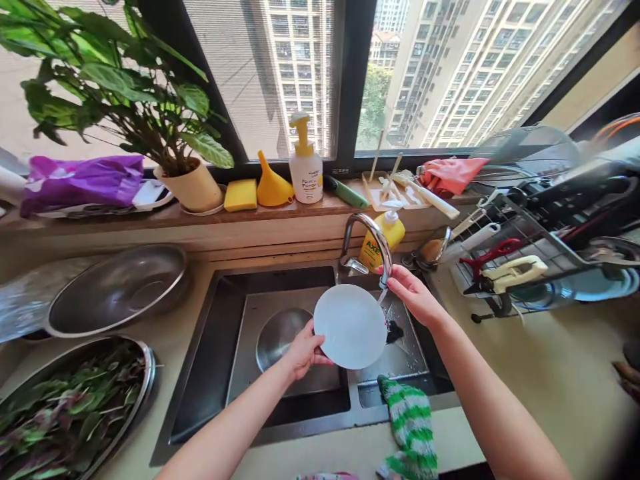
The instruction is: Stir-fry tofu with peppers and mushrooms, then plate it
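Note:
A round white plate [351, 327] is held tilted over the divider of the double sink [200, 400]. My left hand [303, 352] grips its left edge, thumb on the face and fingers underneath. My right hand [407, 290] is closed on the spout end of the curved chrome faucet [373, 230]. A thin stream of water runs from the spout beside the plate's right edge into the right basin. In the left basin lies a round metal bowl [274, 337], partly hidden by the plate and my left hand.
A green-striped cloth [411, 420] drapes over the sink's front edge. Leafy greens fill a metal basin [145, 393] at left, with another metal bowl [120, 293] behind. A yellow AXE bottle [370, 250] stands behind the faucet. A dish rack [530, 233] occupies the right.

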A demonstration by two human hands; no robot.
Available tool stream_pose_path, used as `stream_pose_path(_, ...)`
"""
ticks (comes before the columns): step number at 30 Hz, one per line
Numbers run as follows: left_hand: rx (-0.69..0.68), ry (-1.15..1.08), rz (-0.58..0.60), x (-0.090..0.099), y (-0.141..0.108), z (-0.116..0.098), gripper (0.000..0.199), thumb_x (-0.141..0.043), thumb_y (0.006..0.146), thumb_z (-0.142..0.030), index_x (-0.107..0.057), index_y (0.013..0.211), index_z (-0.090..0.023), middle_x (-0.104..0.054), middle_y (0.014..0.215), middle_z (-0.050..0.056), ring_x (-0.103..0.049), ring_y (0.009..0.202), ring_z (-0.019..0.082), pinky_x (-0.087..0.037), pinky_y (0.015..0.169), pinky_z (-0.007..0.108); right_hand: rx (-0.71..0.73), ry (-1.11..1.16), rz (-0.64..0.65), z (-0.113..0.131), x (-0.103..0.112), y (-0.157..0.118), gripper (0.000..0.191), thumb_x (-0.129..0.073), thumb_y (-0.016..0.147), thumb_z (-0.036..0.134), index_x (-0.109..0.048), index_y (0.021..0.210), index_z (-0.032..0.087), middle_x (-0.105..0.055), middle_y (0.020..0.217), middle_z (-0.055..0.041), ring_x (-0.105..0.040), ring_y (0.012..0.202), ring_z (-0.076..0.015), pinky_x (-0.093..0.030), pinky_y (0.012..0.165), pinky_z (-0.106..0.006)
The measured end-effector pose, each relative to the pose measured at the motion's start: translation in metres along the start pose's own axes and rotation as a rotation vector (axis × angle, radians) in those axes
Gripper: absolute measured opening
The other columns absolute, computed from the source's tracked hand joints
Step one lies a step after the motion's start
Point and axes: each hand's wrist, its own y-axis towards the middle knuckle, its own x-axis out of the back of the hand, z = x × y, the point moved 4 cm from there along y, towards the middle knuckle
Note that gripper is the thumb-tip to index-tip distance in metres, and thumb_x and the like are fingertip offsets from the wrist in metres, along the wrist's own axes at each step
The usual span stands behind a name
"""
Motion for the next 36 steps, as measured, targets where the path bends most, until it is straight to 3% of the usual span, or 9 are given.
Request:
stream_pose_path(3,0.032,0.045,0.055,-0.036,0.024,0.01,0.057,-0.051,0.068,-0.006,-0.038,0.122,-0.018,-0.064,0.09,0.005,-0.065,0.054,0.015,-0.058,0.048,0.03,-0.18,-0.415,-0.157,-0.043,0.014,-0.093,0.051,-0.058,0.081,0.046,-0.052,0.126,0.024,-0.055,0.13,-0.0121,-0.052,0.118,-0.0286,-0.04,0.101,-0.048)
stream_pose_path(6,0.042,0.081,0.094,-0.065,0.051,0.016,0.059,-0.05,0.066,-0.006,-0.038,0.123,-0.018,-0.063,0.094,0.007,-0.065,0.055,0.016,-0.058,0.048,0.031,-0.507,-0.579,0.027,-0.115,-0.029,-0.214,0.062,-0.068,0.066,0.029,-0.056,0.127,0.029,-0.059,0.122,-0.0133,-0.064,0.1,-0.0323,-0.053,0.083,-0.046)
stream_pose_path(8,0.04,0.104,0.105,-0.079,0.068,0.018,0.059,-0.051,0.066,-0.007,-0.038,0.123,-0.018,-0.063,0.094,0.008,-0.065,0.057,0.016,-0.058,0.05,0.032,-0.486,-0.628,0.008,-0.151,-0.059,-0.269,0.067,-0.068,0.06,0.02,-0.058,0.124,0.033,-0.058,0.125,-0.0118,-0.061,0.106,-0.0343,-0.053,0.083,-0.045)
stream_pose_path(10,0.03,0.13,0.103,-0.089,0.081,0.016,0.062,-0.053,0.067,-0.009,-0.037,0.126,-0.02,-0.062,0.095,0.007,-0.065,0.058,0.015,-0.058,0.053,0.032,-0.398,-0.576,-0.107,-0.168,-0.069,-0.289,0.033,-0.057,0.073,0.026,-0.067,0.104,0.032,-0.066,0.105,-0.009,-0.066,0.09,-0.0302,-0.056,0.073,-0.041)
stream_pose_path(13,-0.01,0.181,0.094,-0.098,0.093,0.008,0.069,-0.054,0.069,-0.012,-0.032,0.133,-0.024,-0.062,0.098,0.006,-0.064,0.059,0.013,-0.058,0.057,0.032,-0.379,-0.421,-0.397,-0.162,-0.039,-0.263,0.025,-0.044,0.085,0.038,-0.065,0.081,0.026,-0.066,0.077,-0.0057,-0.065,0.067,-0.0259,-0.055,0.061,-0.038)
stream_pose_path(16,-0.064,0.251,0.092,-0.102,0.094,-0.004,0.074,-0.055,0.069,-0.013,-0.031,0.138,-0.026,-0.064,0.101,0.006,-0.064,0.061,0.015,-0.057,0.058,0.032,-0.352,-0.27,-0.582,-0.138,-0.001,-0.2,0.03,-0.041,0.089,0.04,-0.062,0.096,0.021,-0.068,0.083,-0.0075,-0.065,0.072,-0.025,-0.055,0.066,-0.037)
stream_pose_path(26,-0.087,0.398,0.116,-0.107,0.083,-0.012,0.073,-0.055,0.074,-0.019,-0.032,0.143,-0.029,-0.068,0.103,0.008,-0.064,0.06,0.017,-0.055,0.052,0.031,-0.069,-0.279,-0.201,-0.15,-0.057,-0.008,0.05,-0.053,0.067,0.006,-0.056,0.115,0.019,-0.06,0.119,-0.0084,-0.053,0.112,-0.0222,-0.04,0.101,-0.037)
stream_pose_path(32,-0.123,0.443,0.126,-0.11,0.088,-0.017,0.067,-0.055,0.074,-0.016,-0.042,0.138,-0.027,-0.067,0.075,0.004,-0.063,0.048,0.019,-0.052,0.044,0.032,-0.37,-0.401,-0.359,-0.198,-0.017,-0.035,0.039,-0.045,0.067,0.001,-0.052,0.102,0.016,-0.055,0.11,-0.0124,-0.053,0.102,-0.0251,-0.039,0.092,-0.042)
stream_pose_path(36,-0.125,0.429,0.097,-0.107,0.1,-0.004,0.069,-0.055,0.073,-0.015,-0.041,0.14,-0.028,-0.068,0.076,0.003,-0.06,0.044,0.017,-0.052,0.044,0.032,-0.515,-0.352,-0.352,-0.209,-0.041,-0.085,0.028,-0.048,0.056,0.003,-0.05,0.078,0.019,-0.057,0.087,-0.0048,-0.056,0.078,-0.0213,-0.043,0.075,-0.035)
